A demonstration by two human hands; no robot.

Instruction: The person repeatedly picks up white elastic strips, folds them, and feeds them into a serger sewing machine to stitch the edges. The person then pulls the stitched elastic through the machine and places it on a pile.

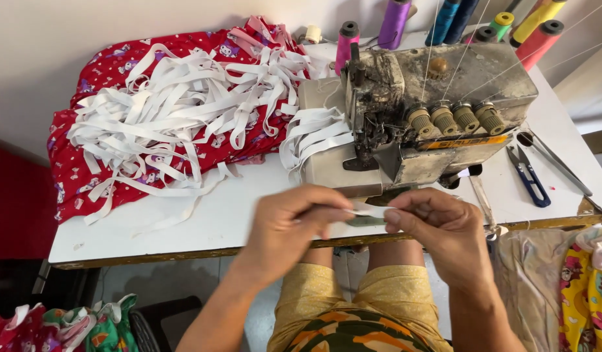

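Hands are meeting at the near edge of the white table (183,225), both pinching one short strip of white elastic band (369,210) stretched flat between them. The left hand (294,225) is closing its fingers (337,212) on the strip's left end, thumb pressing against the curled forefinger, and the right hand (444,228) is gripping the right end in the same way with its fingers (395,218). The strip is hanging just off the table's near edge, right in front of the worn, grimy grey overlock sewing machine (438,111), which is standing at the table's middle with four round beige tension knobs (454,118) along its front. Loops of more white elastic are spilling from the machine's left side into a big tangled heap of white elastic strips (177,111), which is lying on a red printed cloth (73,169) covering the far left of the table. Cones of thread in pink, purple, blue, green, yellow and red (395,23) are standing behind the machine. Blue-handled thread snips (529,176) are lying on the table to the machine's right, near a long metal tool. Yellow shorts are showing over the person's lap below.
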